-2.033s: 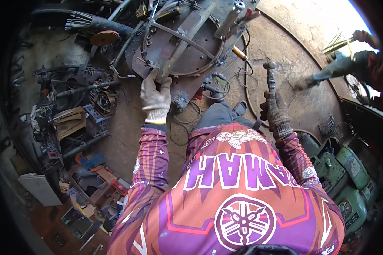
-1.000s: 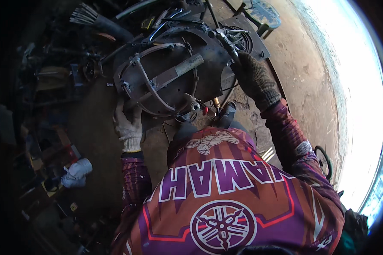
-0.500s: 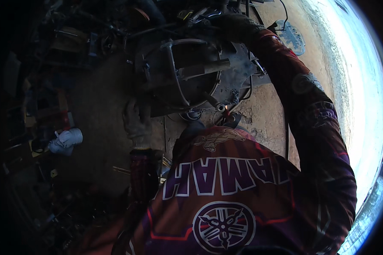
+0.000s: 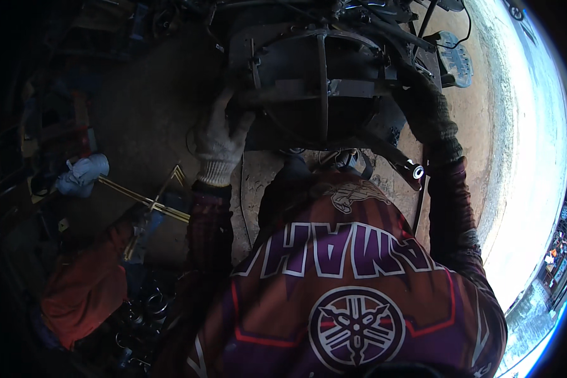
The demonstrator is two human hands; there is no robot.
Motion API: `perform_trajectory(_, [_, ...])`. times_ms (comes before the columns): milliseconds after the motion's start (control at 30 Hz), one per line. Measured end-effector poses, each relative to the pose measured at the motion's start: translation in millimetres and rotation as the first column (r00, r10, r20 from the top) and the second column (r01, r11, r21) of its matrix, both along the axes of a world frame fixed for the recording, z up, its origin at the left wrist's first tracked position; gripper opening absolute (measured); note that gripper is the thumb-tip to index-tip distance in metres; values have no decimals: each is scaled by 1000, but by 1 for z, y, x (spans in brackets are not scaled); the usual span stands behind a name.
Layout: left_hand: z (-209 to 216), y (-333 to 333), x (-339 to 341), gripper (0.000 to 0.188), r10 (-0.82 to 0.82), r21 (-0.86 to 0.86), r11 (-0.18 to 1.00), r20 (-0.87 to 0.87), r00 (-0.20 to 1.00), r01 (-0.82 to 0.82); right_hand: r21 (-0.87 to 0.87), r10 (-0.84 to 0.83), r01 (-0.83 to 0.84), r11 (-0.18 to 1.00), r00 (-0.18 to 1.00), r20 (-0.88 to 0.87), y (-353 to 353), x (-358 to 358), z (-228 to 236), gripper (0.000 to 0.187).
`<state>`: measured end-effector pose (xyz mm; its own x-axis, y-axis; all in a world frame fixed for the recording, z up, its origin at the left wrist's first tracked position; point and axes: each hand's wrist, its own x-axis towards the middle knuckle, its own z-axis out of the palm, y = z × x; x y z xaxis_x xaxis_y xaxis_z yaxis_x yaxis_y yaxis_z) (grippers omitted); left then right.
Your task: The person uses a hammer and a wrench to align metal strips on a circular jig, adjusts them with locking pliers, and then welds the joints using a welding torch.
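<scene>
My left hand (image 4: 223,138), in a pale knitted glove, is at the left side of a round metal frame (image 4: 323,113). Its thumb and fingers are spread apart beside the left end of a dark flat metal bar (image 4: 353,88) that crosses the frame. My right hand (image 4: 425,110), in a darker glove, reaches the right end of this bar, fingers curled around it; shadow hides the fingertips. The frame has a curved rim and an upright strip crossing the bar. A tube with a shiny round end (image 4: 416,170) slants out at the lower right, below my right hand.
Metal parts and rods (image 4: 384,19) crowd the far side. A perforated grey plate (image 4: 457,60) lies on the ground at right. Left are a white cloth-like bundle (image 4: 85,174), brass-coloured rods (image 4: 142,200) and an orange-red cloth (image 4: 85,293).
My right hand has come nearer from the far side to the bar's right end. My left hand has risen to the frame with its thumb spread. Frame and tube appear further right.
</scene>
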<state>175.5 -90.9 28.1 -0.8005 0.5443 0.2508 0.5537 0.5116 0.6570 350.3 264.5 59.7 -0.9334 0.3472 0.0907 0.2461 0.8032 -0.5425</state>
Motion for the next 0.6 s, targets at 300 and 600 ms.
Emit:
perform_trajectory(300, [-3, 3, -15, 43, -142, -33, 989, 39, 989, 143, -102, 3, 10, 995, 992, 126, -12, 2, -21, 53])
perform_trajectory(600, [3, 0, 4, 49, -49, -88, 996, -263, 964, 27, -471, -284, 223, 853, 957, -61, -7, 27, -37, 50])
